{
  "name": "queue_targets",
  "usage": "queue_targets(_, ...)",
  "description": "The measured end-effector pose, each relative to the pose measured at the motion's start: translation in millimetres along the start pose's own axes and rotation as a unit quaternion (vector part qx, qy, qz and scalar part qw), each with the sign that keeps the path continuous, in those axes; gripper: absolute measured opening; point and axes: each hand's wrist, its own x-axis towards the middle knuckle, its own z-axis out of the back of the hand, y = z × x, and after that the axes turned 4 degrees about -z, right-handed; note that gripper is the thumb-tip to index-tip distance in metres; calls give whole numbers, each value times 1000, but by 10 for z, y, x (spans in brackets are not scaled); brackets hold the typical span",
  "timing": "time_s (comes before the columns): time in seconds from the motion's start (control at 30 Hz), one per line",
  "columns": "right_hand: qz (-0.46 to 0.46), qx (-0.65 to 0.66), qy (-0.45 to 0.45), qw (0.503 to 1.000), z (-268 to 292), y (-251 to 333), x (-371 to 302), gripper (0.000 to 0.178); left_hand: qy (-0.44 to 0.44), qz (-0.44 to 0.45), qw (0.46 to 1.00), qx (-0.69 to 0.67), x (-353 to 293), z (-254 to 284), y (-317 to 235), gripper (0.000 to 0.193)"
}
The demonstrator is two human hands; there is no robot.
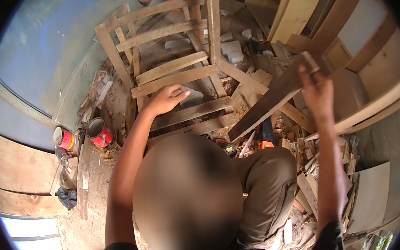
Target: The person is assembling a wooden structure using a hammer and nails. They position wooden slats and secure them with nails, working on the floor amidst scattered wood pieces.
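Observation:
My right hand (318, 87) grips the upper end of a dark wooden board (273, 95), its fingers over the edge. The board slants down to the left, its lower tip near the floor. My left hand (169, 99) is held over the lower rails of a wooden chair frame (173, 80), fingers stretched out to the right with nothing in them. Whether it touches the rail beneath cannot be told. The frame, with slatted back and bare seat rails, stands in front of me. A blurred round patch hides the middle below it.
Two red paint cans (99, 133) stand at the left near a black bag (67, 197). A tool with an orange handle (267, 144) and a tape measure (230, 150) lie near my knee. Wood scraps (308, 189) litter the floor. Wooden panels (333, 25) lean at the right.

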Motion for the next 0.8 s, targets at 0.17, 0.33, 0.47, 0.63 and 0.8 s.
queue_targets(0.17,-79,258,5,963,41,360,795,49,-144,259,923,-245,19,-445,1514,74)
queue_targets(0.33,-242,408,111,873,-1003,-848,1359,60,-250,131,704,-652,-69,-701,1747,74)
queue_targets(0.47,-320,485,145,801,-2255,-1710,1364,61,-359,126,651,-657,169,-199,2058,61)
queue_targets(0.63,-312,541,192,757,-3609,-2000,1002,59,-437,194,792,-379,391,117,2974,37)
queue_targets(0.8,-273,509,284,765,-4224,-2052,588,64,-487,179,793,-319,264,117,3457,39)
